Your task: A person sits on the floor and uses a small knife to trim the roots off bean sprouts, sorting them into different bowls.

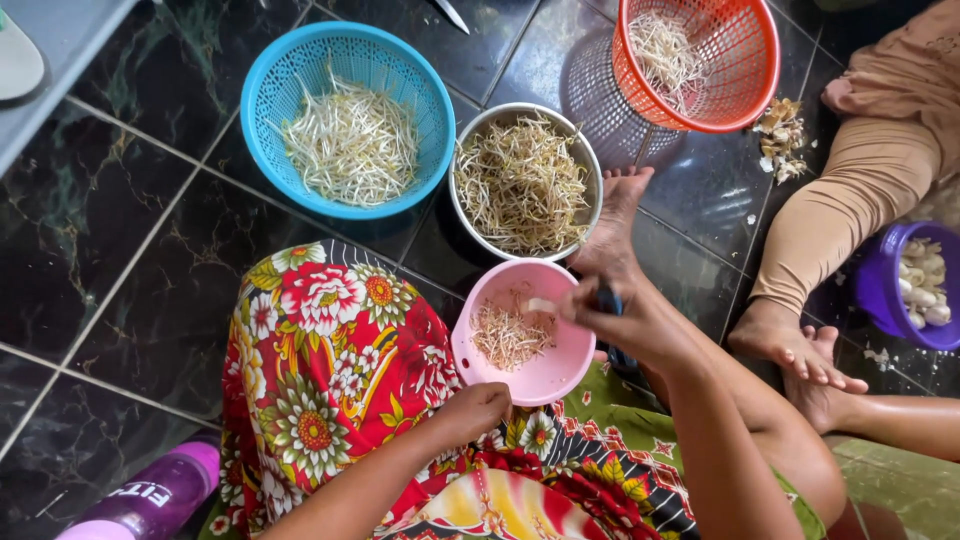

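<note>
My right hand (625, 318) hovers over the right rim of a pink bowl (560, 375) that holds a small pile of bean sprout trimmings. It is shut on a dark-handled knife (608, 298), with a pale bit at the fingertips. My left hand (478, 408) is curled into a fist on my floral skirt (325, 370), touching the bowl's near rim; what it holds is hidden. Beyond the pink bowl stands a metal bowl (590, 160) full of brownish sprouts. A blue basket (270, 75) of white sprouts sits to the metal bowl's left.
An orange basket (755, 60) with some sprouts stands at the top right, beside pale peelings (780, 135) on the dark tiles. Another person's legs (830, 220) and a purple bowl (880, 290) of garlic cloves are at right. A purple bottle (150, 495) lies bottom left.
</note>
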